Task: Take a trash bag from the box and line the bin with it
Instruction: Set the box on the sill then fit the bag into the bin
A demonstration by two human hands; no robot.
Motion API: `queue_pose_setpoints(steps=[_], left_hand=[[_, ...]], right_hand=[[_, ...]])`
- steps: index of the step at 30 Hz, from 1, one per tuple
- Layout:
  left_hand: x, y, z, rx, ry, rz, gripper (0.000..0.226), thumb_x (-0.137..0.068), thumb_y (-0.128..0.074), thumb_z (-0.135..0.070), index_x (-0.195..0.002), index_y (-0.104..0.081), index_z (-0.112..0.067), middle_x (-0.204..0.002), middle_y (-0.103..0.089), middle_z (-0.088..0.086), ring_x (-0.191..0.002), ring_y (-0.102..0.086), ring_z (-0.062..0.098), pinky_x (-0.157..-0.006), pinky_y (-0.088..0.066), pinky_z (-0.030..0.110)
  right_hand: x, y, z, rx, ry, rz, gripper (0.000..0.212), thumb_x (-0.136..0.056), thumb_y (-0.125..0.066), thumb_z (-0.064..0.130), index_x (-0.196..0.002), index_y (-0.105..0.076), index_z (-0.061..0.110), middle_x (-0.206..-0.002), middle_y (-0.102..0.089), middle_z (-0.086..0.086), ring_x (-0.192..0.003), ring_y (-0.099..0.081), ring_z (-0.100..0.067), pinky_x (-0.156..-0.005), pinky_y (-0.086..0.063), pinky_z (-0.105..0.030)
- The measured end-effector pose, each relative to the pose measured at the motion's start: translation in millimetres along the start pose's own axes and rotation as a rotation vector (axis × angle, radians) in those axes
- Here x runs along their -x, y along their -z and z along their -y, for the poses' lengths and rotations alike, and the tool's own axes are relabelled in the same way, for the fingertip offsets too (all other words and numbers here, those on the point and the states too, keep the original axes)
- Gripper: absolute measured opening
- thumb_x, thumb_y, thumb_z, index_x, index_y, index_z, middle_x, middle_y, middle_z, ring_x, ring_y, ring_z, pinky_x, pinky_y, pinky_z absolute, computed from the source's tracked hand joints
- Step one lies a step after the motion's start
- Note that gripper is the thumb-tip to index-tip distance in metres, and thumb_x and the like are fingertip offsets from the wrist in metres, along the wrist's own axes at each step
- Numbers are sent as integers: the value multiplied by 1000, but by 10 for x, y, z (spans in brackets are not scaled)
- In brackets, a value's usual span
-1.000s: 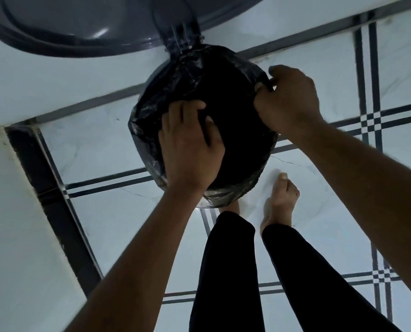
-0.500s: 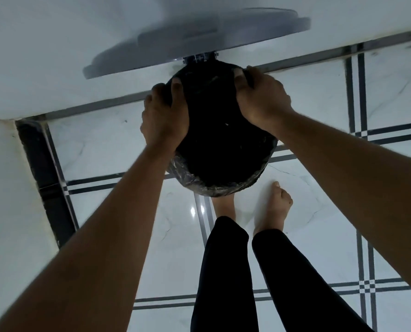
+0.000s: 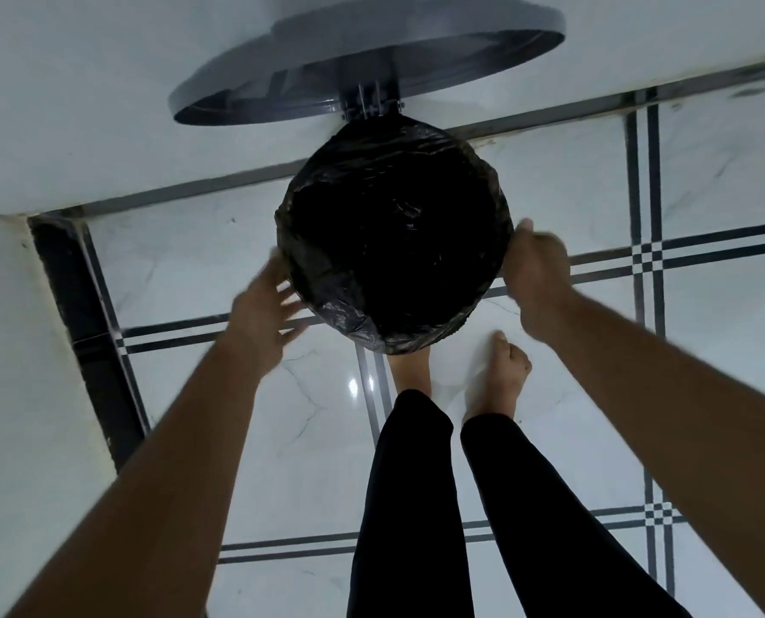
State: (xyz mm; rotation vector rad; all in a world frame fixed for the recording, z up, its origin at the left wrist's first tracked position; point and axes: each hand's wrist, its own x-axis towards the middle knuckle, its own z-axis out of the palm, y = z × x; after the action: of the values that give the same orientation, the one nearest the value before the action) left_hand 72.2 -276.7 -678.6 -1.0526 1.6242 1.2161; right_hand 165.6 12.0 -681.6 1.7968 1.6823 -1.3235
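A round bin stands on the floor by the wall, its grey lid (image 3: 372,60) tipped up behind it. A black trash bag (image 3: 327,278) lines the bin and is folded over the whole rim, so the bin's own wall is hidden. My left hand (image 3: 264,310) is blurred beside the bin's left edge, fingers spread, holding nothing. My right hand (image 3: 534,269) is at the right edge of the rim with its fingers curled and the thumb up; whether it grips the plastic is unclear. No box is in view.
The bin sits in a corner where a white wall (image 3: 104,104) meets white floor tiles (image 3: 309,439) with dark stripe lines. My bare feet (image 3: 501,376) and black trouser legs stand right in front of the bin.
Both hands slid from the back of the rim down to its left and right sides. The left hand let go and spread open. The bag's edge now lies folded over all around.
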Motion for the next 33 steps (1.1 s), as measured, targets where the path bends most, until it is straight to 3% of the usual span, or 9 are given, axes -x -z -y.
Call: queue_pose_setpoints(steps=[4, 7, 11, 14, 18, 21, 25, 29, 33], left_hand=[[144, 17, 500, 165, 30, 137, 51, -92, -79, -49, -133, -73, -18, -126, -79, -3, -121, -74, 17, -107, -57, 38], [151, -37, 664, 336, 27, 138, 36, -100, -74, -26, -133, -72, -13, -129, -78, 0, -127, -71, 20, -112, -54, 37], [53, 9, 770, 537, 41, 227, 46, -103, -65, -22, -147, -61, -11, -144, -70, 3, -131, -68, 18, -113, -51, 38], [6, 41, 813, 494, 93, 242, 30, -104, -66, -18, -132, -71, -13, -139, -73, 2, -125, -72, 16, -110, -55, 39], [-72, 23, 789, 395, 125, 270, 17, -108, -61, -12, -108, -73, -23, -106, -77, -8, -100, -72, 11, -95, -58, 36], [-167, -5, 756, 302, 137, 233, 23, -104, -59, -6, -100, -73, -23, -85, -62, -7, -76, -53, 10, -74, -48, 27], [-299, -53, 667, 305, 169, 144, 31, -98, -48, 4, -87, -68, -17, -74, -47, -3, -62, -40, 10, -53, -40, 20], [-374, -75, 484, 285, 181, 93, 21, -100, -51, -1, -91, -66, -13, -73, -58, -1, -55, -55, 6, -49, -48, 15], [-396, -8, 453, 290, 213, 99, 11, -102, -58, -8, -103, -67, -14, -74, -66, -2, -56, -63, 4, -46, -49, 13]], right_hand=[[180, 81, -497, -284, -298, 185, 19, -116, -49, 22, -111, -67, 17, -116, -74, -2, -111, -72, -24, -96, -61, -44], [225, 58, -680, -446, -374, 321, 22, -117, -50, 13, -110, -70, 18, -119, -79, 2, -114, -74, -19, -97, -59, -38], [207, 17, -637, -555, -430, 353, 8, -111, -68, 21, -112, -76, 22, -117, -82, 7, -117, -73, -14, -109, -55, -38], [198, 11, -621, -640, -480, 397, 12, -109, -71, 22, -118, -78, 20, -123, -81, 3, -121, -73, -17, -107, -55, -39], [142, -7, -665, -664, -504, 448, 10, -109, -70, 22, -112, -79, 18, -112, -82, 3, -111, -73, -15, -91, -56, -36], [80, -35, -704, -627, -533, 430, 4, -107, -72, 17, -106, -76, 16, -89, -71, 4, -80, -59, -13, -75, -50, -30], [-5, -94, -669, -556, -528, 399, 15, -106, -61, 4, -101, -70, 15, -81, -59, 1, -71, -50, -13, -64, -44, -27], [-34, -72, -543, -627, -527, 441, 24, -105, -52, -2, -100, -71, 12, -91, -72, -4, -91, -64, -20, -78, -54, -35], [-23, -16, -571, -710, -540, 471, 18, -113, -60, 21, -108, -77, 18, -91, -77, 0, -90, -66, -16, -79, -53, -34]])
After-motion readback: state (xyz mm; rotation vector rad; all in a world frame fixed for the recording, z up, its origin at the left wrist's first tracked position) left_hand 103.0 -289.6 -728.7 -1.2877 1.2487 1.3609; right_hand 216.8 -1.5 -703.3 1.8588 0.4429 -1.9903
